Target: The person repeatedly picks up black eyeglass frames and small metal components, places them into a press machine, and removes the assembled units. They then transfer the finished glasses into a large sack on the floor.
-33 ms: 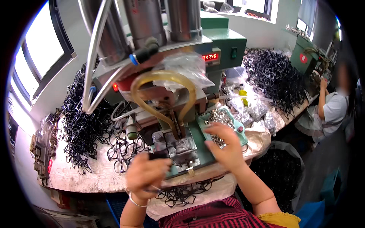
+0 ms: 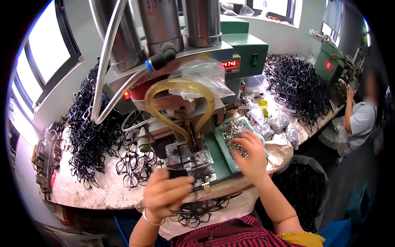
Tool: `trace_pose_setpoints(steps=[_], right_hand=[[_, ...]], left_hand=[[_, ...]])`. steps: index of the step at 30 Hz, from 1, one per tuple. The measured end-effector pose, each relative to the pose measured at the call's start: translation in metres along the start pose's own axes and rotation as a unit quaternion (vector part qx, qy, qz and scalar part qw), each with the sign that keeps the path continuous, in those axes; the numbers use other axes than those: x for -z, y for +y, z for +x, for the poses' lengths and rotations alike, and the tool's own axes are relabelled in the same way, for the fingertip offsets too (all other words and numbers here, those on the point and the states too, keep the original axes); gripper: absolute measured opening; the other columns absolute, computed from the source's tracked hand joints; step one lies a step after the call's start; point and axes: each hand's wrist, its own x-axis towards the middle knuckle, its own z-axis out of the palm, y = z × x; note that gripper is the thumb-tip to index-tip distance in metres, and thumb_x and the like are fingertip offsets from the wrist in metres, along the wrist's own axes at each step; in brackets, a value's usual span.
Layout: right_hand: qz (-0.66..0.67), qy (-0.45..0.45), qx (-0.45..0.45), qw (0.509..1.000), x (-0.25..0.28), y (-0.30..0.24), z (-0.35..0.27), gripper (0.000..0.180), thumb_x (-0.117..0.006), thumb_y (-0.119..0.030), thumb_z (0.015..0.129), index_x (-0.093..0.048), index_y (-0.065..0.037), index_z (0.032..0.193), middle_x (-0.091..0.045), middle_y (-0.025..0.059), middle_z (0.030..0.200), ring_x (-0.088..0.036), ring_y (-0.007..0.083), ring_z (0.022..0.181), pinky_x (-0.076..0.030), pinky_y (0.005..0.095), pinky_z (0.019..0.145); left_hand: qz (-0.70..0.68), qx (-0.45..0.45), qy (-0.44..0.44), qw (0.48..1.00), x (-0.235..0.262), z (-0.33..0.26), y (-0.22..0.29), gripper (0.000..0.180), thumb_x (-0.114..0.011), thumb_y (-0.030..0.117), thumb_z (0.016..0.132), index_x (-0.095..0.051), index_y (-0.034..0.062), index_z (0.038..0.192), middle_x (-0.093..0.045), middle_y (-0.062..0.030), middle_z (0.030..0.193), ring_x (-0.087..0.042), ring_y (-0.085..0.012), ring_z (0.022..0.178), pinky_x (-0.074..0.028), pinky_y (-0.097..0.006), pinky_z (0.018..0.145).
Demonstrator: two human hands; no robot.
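Observation:
My left hand [image 2: 168, 192] is closed in front of the machine, fingers curled over; a thin dark rim, seemingly a black glasses frame [image 2: 177, 212], shows below them. A black piece [image 2: 177, 173] sits at its upper fingers; what it is I cannot tell. Just beyond lies the metal fixture [image 2: 198, 159] of the bench press, under a bent yellowish tube [image 2: 210, 108]. My right hand [image 2: 252, 158] hovers at the right side of a green tray [image 2: 221, 142] of small metal parts [image 2: 234, 132], fingers apart. No part is visible in it.
Black glasses frames pile at the left [image 2: 86, 136] and far right [image 2: 298, 84]. Loose frames [image 2: 133, 166] lie beside the press, others [image 2: 195, 212] at the front edge. Metal cylinders [image 2: 158, 24] overhang the fixture. Another person [image 2: 362, 119] works at a machine on the right.
My right hand has shifted right and slightly nearer, over the tray's edge. My left hand has moved a little right and nearer, with the black piece moving along.

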Motion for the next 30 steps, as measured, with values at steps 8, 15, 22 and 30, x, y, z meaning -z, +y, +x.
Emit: trace_pose_setpoints(steps=[8,15,22,30], right_hand=[[-0.036,0.083,-0.032,0.995,-0.008,0.056,0.007,0.010,-0.073,-0.012,0.074,-0.071,-0.009,0.083,-0.064,0.0139,0.106,-0.057,0.0353,0.109,-0.047,0.0445,0.089],[-0.108,-0.031,0.086,0.990,-0.037,0.053,0.003,0.011,-0.069,-0.011,0.076,-0.064,-0.007,0.085,-0.063,0.0128,0.110,-0.057,0.0362,0.111,-0.048,0.0453,0.086],[0.207,0.067,-0.137,0.966,-0.020,0.072,-0.005,0.017,-0.065,-0.009,0.091,-0.072,-0.001,0.104,-0.071,0.0110,0.105,-0.066,0.0224,0.099,-0.049,0.0326,0.090],[0.337,0.089,-0.215,0.912,-0.045,0.041,0.003,0.010,-0.069,0.000,0.087,-0.071,-0.001,0.097,-0.066,-0.0022,0.086,-0.056,0.0049,0.076,-0.045,0.0190,0.071]], left_hand=[[0.039,-0.044,-0.101,0.993,-0.026,0.009,-0.005,0.026,-0.075,0.010,0.066,-0.075,0.0107,0.093,-0.072,-0.0031,0.102,-0.053,-0.0225,0.076,-0.052,-0.042,0.081],[0.013,-0.026,-0.108,0.994,-0.021,0.006,-0.008,0.028,-0.072,0.013,0.069,-0.074,0.0111,0.097,-0.072,-0.0034,0.104,-0.053,-0.0225,0.075,-0.050,-0.042,0.082],[0.269,0.035,0.119,0.955,-0.009,-0.058,0.007,0.035,-0.067,0.006,0.078,-0.067,0.0121,0.113,-0.065,-0.0067,0.113,-0.062,-0.0210,0.087,-0.049,-0.040,0.092],[0.428,0.395,-0.042,0.812,0.060,-0.137,-0.143,0.014,-0.076,0.006,0.069,-0.068,0.0068,0.080,-0.059,-0.0097,0.089,-0.056,-0.0312,0.089,-0.047,-0.041,0.077]])
